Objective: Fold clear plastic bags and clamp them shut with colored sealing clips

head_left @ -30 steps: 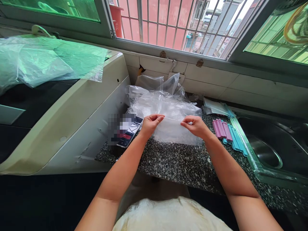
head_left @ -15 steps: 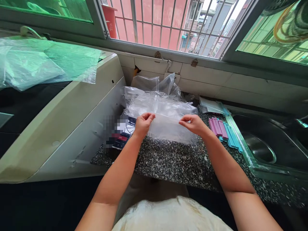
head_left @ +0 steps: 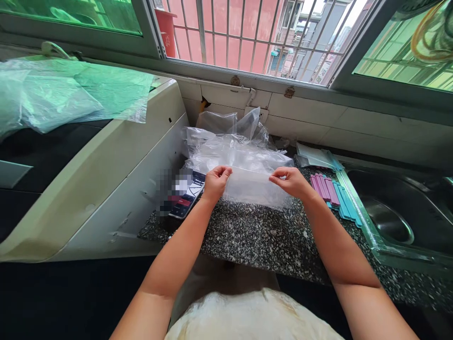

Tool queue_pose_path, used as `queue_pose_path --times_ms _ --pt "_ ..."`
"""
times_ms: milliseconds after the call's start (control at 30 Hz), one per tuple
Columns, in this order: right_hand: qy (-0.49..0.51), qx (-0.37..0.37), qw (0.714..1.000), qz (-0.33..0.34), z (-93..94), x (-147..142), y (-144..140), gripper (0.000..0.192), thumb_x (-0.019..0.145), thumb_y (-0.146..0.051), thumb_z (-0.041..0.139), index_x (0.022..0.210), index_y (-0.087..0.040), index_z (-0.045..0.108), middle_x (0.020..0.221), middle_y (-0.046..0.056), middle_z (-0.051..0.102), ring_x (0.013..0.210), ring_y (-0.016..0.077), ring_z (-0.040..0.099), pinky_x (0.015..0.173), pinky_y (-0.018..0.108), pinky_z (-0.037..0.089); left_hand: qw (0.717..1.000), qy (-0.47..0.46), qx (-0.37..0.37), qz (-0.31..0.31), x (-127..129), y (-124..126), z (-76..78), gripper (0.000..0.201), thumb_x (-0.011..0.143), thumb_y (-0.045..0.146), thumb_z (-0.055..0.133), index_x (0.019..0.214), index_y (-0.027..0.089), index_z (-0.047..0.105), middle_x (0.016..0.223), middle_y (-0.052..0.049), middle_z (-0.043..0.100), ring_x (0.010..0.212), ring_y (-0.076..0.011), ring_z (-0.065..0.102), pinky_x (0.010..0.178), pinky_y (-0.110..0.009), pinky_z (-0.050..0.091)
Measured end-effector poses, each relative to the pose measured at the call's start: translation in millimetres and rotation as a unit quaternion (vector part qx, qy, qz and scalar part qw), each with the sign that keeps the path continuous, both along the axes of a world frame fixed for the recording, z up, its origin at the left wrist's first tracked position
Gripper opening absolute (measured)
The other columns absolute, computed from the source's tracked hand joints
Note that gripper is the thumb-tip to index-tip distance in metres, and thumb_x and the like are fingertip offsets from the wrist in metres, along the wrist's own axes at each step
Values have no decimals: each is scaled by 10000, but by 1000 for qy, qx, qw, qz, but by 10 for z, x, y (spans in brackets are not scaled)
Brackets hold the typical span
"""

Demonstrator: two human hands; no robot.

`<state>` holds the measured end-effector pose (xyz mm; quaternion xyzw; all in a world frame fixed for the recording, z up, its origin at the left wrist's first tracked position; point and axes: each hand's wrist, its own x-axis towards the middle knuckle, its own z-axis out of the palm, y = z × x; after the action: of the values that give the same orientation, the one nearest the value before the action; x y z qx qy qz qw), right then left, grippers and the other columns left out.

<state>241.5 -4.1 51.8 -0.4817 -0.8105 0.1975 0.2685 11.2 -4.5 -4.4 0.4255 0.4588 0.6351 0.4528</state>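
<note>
Between my two hands a clear plastic bag [head_left: 253, 185] is stretched out flat, its upper edge nearly level. My left hand [head_left: 217, 182] pinches the left end of that edge between thumb and fingers. At the opposite end my right hand [head_left: 289, 180] has the other corner in a pinch. Right behind it lies a crumpled heap of clear plastic bags [head_left: 222, 147], reaching back to the tiled wall. A phone [head_left: 187, 193] rests on the counter just left of my left hand. The bag's lower part hangs close above the speckled counter; whether it touches cannot be made out.
Right of my right hand lie pink strips [head_left: 323, 189] and teal strips [head_left: 347, 203], beside a metal sink [head_left: 375, 179]. More flat plastic [head_left: 314, 156] sits behind them. A large white appliance [head_left: 141, 156] borders the counter on the left. A barred window [head_left: 255, 38] is behind.
The view has shifted slightly, so most things appear a little further right. Both hands keep the same pinch on the plastic bag, which stays stretched between them.
</note>
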Motion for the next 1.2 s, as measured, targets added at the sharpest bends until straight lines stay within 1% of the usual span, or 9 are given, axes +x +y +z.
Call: queue_pose_path --times_ms 167,333,500,567,667,767,900,1200 --pt "-3 -10 1000 2 13 22 7 201 748 -302 538 612 -174 611 598 12 577 587 107 475 571 264 373 1000 4 -7 0 18 -17 13 208 618 322 681 572 139 592 508 38 485 500 -66 385 487 -192 307" --pt "-2 2 1000 1 -9 23 23 219 758 -325 537 614 -176 609 616 19 589 603 114 492 586 269 385 1000 15 1 7 29 -19 16 195 632 312 669 572 141 599 506 33 491 500 -69 383 481 -193 303" --pt "1 -19 1000 24 5 143 -65 259 756 -393 548 642 -171 619 643 29 612 615 123 516 586 266 402 999 29 12 -9 46 -24 -18 196 631 321 665 577 140 611 506 29 501 500 -70 388 488 -196 305" --pt "9 -16 1000 12 -2 234 -129 286 755 -420 548 631 -169 609 639 30 611 612 127 521 582 265 406 1000 27 7 -7 51 -28 -21 205 627 334 668 578 142 615 496 32 494 494 -70 385 483 -197 301" --pt "29 -7 999 -28 -52 363 -214 321 755 -452 542 618 -167 596 613 31 602 591 134 520 558 265 406 1000 17 2 0 62 -39 -12 223 608 355 683 579 144 621 494 30 503 494 -73 391 480 -198 303" --pt "40 3 998 -53 -131 431 -263 340 747 -475 548 610 -167 594 613 37 606 595 146 530 552 269 407 1000 10 -2 -19 80 -52 0 242 586 369 705 576 141 623 518 21 538 509 -79 419 499 -202 324" --pt "39 19 997 -62 -215 436 -293 340 755 -473 549 597 -173 585 617 41 609 611 155 543 564 270 412 1000 8 -18 -16 98 -64 13 246 580 370 714 569 142 623 520 21 545 508 -83 432 509 -209 332" --pt "46 39 995 -80 -303 427 -313 305 768 -434 546 609 -176 585 639 49 622 631 168 558 595 285 428 999 -2 -31 -16 101 -80 30 244 556 367 722 568 142 627 525 19 568 529 -91 470 548 -215 367"
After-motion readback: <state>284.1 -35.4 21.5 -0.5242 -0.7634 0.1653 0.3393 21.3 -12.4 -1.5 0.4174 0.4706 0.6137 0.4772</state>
